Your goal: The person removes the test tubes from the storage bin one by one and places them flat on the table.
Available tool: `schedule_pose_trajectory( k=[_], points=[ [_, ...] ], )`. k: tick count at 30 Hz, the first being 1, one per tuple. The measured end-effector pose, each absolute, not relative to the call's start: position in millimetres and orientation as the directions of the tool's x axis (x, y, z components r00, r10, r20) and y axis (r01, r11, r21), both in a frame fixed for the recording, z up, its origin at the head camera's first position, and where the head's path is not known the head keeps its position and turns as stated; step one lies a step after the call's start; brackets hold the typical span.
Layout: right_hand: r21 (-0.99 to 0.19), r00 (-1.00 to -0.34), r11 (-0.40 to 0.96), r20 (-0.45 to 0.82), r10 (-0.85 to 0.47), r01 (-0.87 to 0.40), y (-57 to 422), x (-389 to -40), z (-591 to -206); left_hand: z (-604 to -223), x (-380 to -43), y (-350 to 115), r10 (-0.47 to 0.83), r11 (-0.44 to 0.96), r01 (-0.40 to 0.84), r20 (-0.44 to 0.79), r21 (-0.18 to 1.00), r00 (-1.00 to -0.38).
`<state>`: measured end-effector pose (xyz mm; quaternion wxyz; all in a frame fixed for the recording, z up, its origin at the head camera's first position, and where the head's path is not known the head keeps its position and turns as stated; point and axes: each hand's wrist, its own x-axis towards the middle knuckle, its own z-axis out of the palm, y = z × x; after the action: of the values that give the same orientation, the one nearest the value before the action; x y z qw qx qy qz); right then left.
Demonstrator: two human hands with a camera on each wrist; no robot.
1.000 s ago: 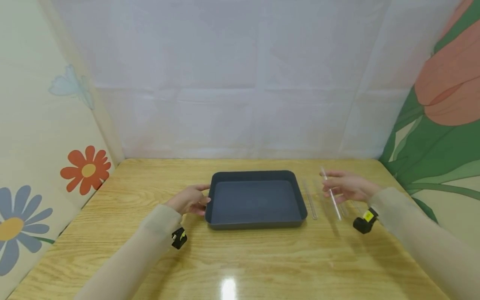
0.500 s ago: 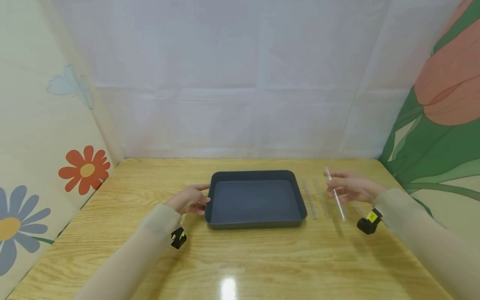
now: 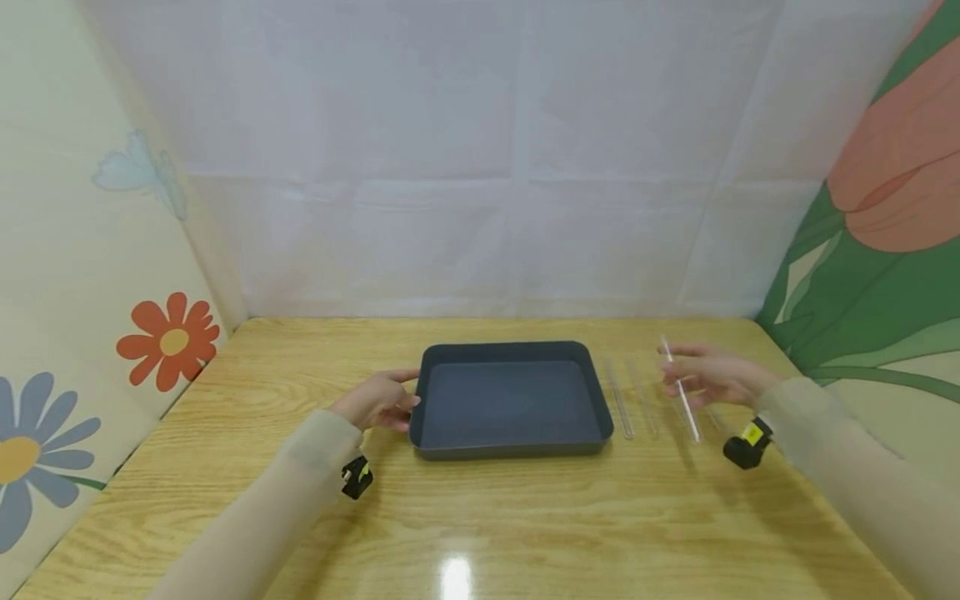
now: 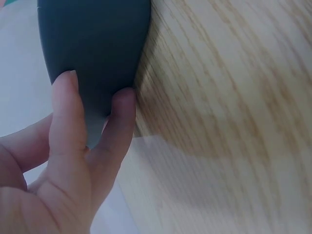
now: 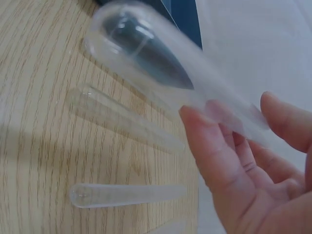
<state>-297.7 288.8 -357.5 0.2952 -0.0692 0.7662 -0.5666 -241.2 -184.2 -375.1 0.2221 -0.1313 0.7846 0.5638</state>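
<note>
In the head view, a dark grey rectangular tray (image 3: 513,450) lies on the wooden table. My left hand (image 3: 378,400) is at its left side. The left wrist view shows fingertips (image 4: 124,100) touching the tray's outer wall (image 4: 95,44), one of them near the rim. My right hand (image 3: 712,377) pinches a clear test tube (image 3: 684,400) between thumb and fingers, raised above the table and slanted. Its rounded end points toward me. Below it in the right wrist view lie other clear test tubes, one (image 5: 124,117) beside another (image 5: 124,195).
A clear test tube (image 3: 621,404) lies close along the tray's right side. The wooden table (image 3: 555,525) ends at a white cloth backdrop (image 3: 517,208). Flower-patterned panels stand at the left (image 3: 67,250) and right (image 3: 892,308).
My right hand has moved a little to the right with the test tube, farther from the tray. The left hand and tray look the same.
</note>
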Motion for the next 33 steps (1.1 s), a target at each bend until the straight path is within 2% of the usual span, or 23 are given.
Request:
schedule_pose_trajectory(
  k=[26, 33],
  points=[
    [-0.905, -0.825, 0.362, -0.374, -0.424, 0.225, 308, -297, -358, -376, -240, -183, 0.037, 0.319, -0.450, -0.486, 0.834, -0.873],
    [-0.888, -0.827, 0.404, -0.388, -0.407, 0.218, 319, -300, -359, -378, -240, -184, 0.047, 0.310, -0.445, -0.481, 0.840, -0.876]
  ],
)
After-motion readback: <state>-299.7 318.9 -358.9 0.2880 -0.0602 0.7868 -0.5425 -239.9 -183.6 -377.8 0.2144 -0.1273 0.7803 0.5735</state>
